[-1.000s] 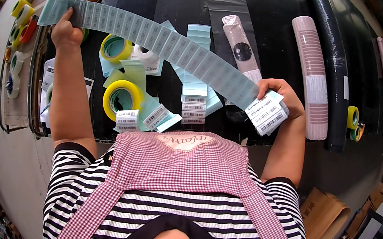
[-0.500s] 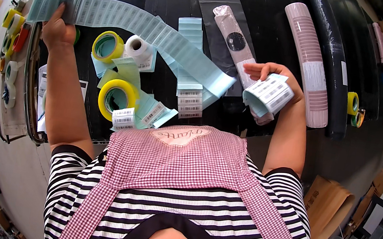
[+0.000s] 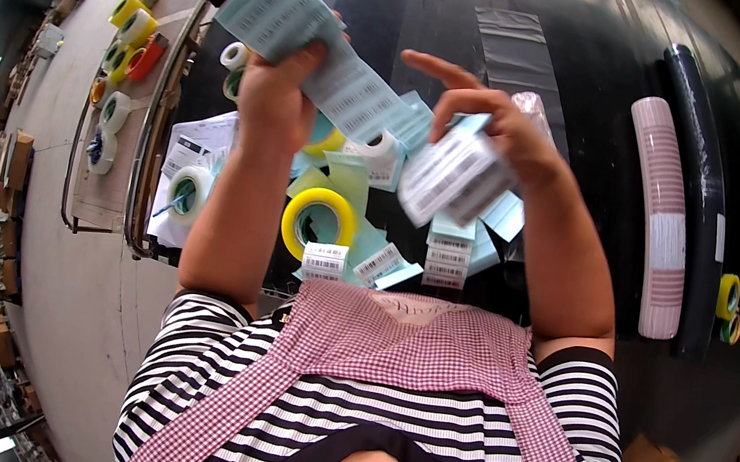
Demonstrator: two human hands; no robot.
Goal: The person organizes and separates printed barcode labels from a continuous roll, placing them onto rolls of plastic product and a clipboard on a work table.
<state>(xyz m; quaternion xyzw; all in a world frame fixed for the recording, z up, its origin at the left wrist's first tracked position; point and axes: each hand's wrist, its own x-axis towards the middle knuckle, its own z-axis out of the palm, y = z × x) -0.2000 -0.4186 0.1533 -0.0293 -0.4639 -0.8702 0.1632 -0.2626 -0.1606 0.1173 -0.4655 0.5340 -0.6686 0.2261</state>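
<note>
My left hand (image 3: 277,98) pinches a pale blue strip of barcode labels (image 3: 275,10), its upper end standing above the fingers. The strip slopes down to the right toward my right hand. My right hand (image 3: 509,132) is curled around a folded bunch of white barcode labels (image 3: 449,171), blurred by motion, with the index finger pointing left. Whether the strip joins that bunch is hidden. Beneath the hands lie a large yellow tape roll (image 3: 293,218), a white roll (image 3: 382,157) and more label strips (image 3: 445,265) on the black table (image 3: 576,226).
A pink striped roll (image 3: 656,191) and a long black roll (image 3: 704,179) lie at the right. A yellow tape roll (image 3: 728,296) sits beyond them. Papers and a white tape roll (image 3: 190,193) are at the left, beside a metal-framed rack (image 3: 154,117) with several tape rolls.
My hands have come closer together and the strip, stretched out before, now spans a short gap. My right hand has moved inward with its label bunch. The view has shifted left.
</note>
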